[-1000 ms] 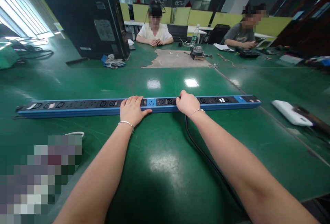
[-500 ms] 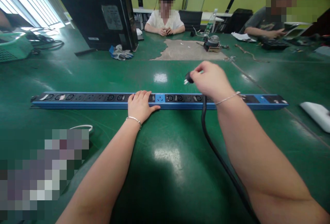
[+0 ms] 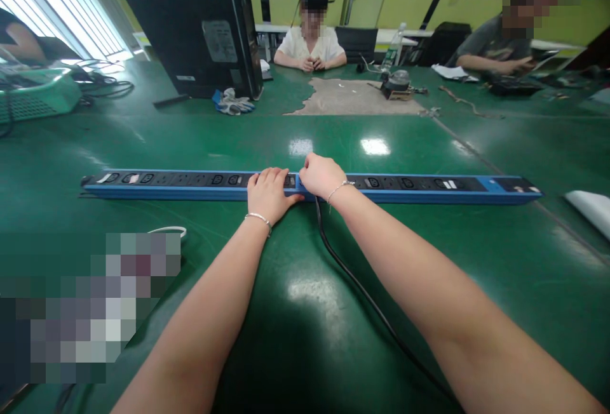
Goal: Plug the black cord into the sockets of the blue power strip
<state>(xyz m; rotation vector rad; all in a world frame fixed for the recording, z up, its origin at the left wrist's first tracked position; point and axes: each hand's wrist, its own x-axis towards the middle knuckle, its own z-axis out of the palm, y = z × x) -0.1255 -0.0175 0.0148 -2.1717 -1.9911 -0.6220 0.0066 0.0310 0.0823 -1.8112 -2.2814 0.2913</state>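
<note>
A long blue-and-black power strip [image 3: 200,194] with several sockets lies crosswise on the green table. My left hand [image 3: 267,193] grips it left of the middle, fingers over the top and thumb along the near edge. Just to the right, my right hand [image 3: 323,174] is closed round a plug at the blue socket in the middle of the strip. My fingers hide the plug, so I cannot tell how far its pins are in. From beneath that hand a black power cord [image 3: 350,267] runs down toward the lower right.
A black computer case [image 3: 190,39] stands at the back left, with work gloves [image 3: 233,103] beside it. The green basket [image 3: 42,93] is at far left. A blurred-out object [image 3: 105,306] lies front left, a white object [image 3: 591,211] at right. Several people sit around.
My right hand has moved left and down, bringing the plug from above the strip to the blue socket. The cord followed. My left hand stays on the strip; the view has shifted slightly.
</note>
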